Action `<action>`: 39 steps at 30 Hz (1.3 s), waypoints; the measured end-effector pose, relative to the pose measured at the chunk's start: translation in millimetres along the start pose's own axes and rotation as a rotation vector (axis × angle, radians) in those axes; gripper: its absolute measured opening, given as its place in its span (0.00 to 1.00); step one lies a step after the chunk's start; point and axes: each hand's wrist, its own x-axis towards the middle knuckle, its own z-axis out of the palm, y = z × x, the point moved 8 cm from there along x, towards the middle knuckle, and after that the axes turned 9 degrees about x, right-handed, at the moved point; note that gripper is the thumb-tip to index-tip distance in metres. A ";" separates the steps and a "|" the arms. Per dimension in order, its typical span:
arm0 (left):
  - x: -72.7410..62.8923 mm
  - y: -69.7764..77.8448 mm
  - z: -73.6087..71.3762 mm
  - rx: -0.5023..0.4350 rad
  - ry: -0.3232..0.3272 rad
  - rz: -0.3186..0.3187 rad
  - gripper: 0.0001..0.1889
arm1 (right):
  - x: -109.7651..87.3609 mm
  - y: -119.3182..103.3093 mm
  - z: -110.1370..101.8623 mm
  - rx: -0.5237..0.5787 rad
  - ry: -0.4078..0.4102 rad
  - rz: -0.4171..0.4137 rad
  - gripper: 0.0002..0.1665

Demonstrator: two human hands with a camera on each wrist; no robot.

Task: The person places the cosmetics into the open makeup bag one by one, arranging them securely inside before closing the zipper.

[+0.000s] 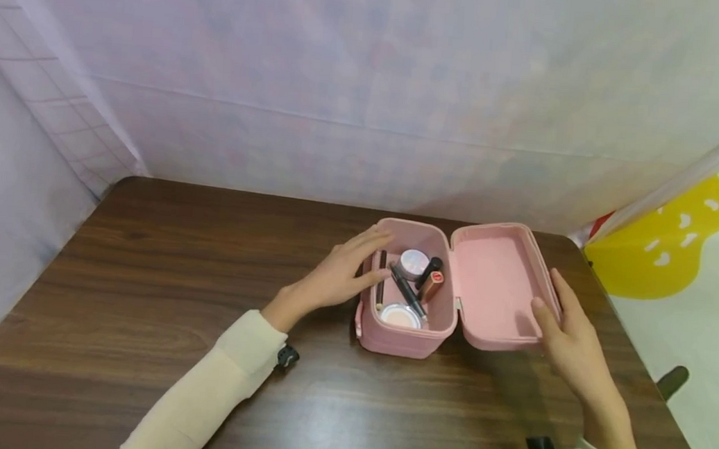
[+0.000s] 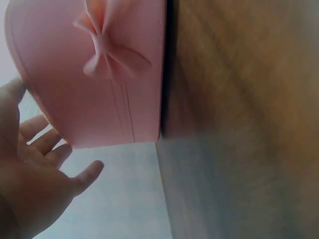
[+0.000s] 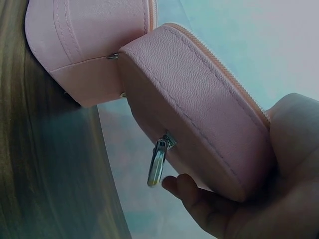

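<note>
A pink makeup case stands on the table, its lid swung out to the right. My right hand grips the lid's outer edge, thumb on the inside and fingers behind. On the other side, my left hand reaches to the case's left rim with fingers extended. In the left wrist view a pink bow decorates the case front. Inside lie a round white-topped jar, a round compact, a dark pen-like tube, a reddish-brown tube and a thin dark pencil.
The case sits near the back right of the dark wooden table. Behind the table hangs a pale curtain. A metal ring hangs from the lid's outside in the right wrist view.
</note>
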 end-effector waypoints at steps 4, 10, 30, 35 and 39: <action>-13.1 -4.4 11.8 -0.137 -0.096 -0.053 0.40 | -1.4 0.3 -2.1 -0.021 0.009 -0.005 0.37; -21.5 -2.5 22.5 -0.235 -0.196 -0.038 0.54 | -5.5 -7.1 -7.9 0.037 0.032 -0.090 0.31; -20.8 -4.0 29.0 -0.344 -0.224 -0.062 0.63 | 0.0 -29.3 -5.3 0.884 0.171 -0.536 0.22; -19.5 -6.3 27.8 -0.369 -0.211 -0.068 0.64 | 9.1 -35.2 -0.1 0.962 0.211 -0.469 0.23; -18.6 -7.1 28.7 -0.376 -0.194 -0.071 0.63 | 15.7 -32.8 4.3 1.112 0.282 -0.366 0.23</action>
